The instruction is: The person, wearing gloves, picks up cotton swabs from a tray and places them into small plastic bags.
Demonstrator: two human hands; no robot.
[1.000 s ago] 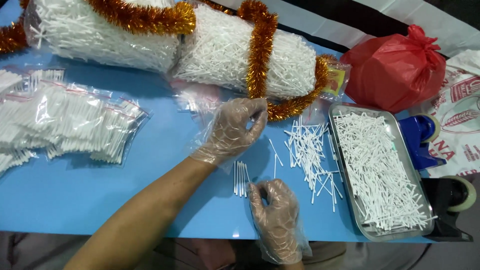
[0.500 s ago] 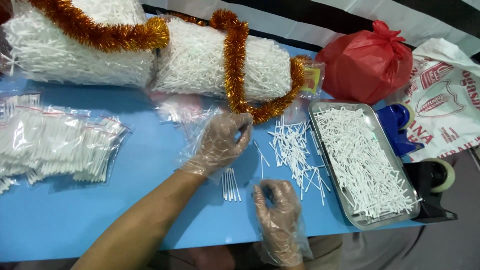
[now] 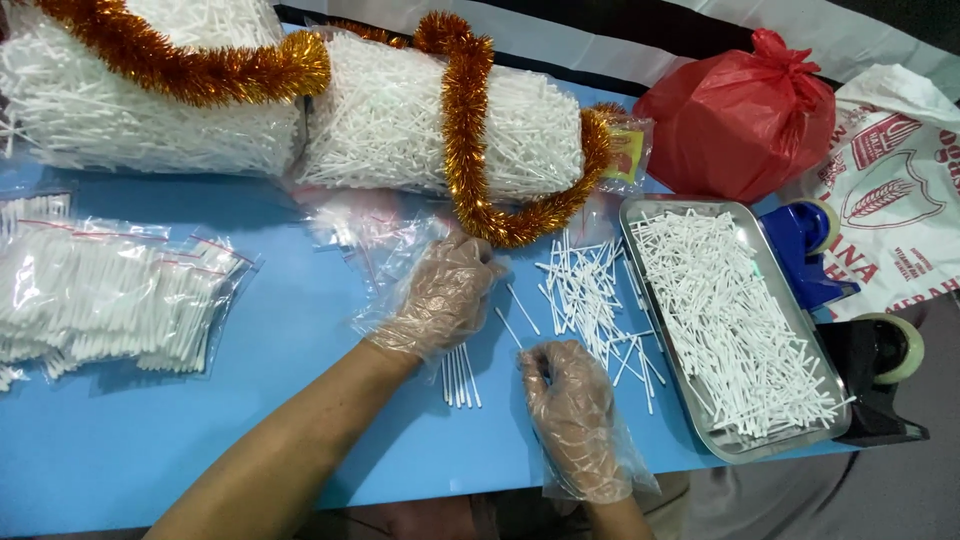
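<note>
Both my hands wear clear plastic gloves. My left hand [image 3: 445, 295] reaches in from the lower left, its fingers curled at the edge of a heap of empty clear bags [image 3: 365, 232]. Whether it grips one is hidden. My right hand [image 3: 570, 410] lies near the table's front edge, fingertips pinched together beside the loose white cotton swabs [image 3: 590, 295] scattered on the blue table [image 3: 300, 330]. A small neat bunch of swabs [image 3: 460, 378] lies between my two hands.
A metal tray [image 3: 640, 215] full of swabs stands at the right. Two big bags of swabs [image 3: 400, 130] wrapped in orange tinsel [image 3: 465, 130] line the back. Filled small bags [image 3: 110, 300] lie at the left. A red plastic bag [image 3: 740, 115] and a blue tape dispenser [image 3: 810, 250] stand at the right.
My left hand has drawn back a little from the loose swabs toward the empty bags. My right hand has barely moved. The view has shifted slightly.
</note>
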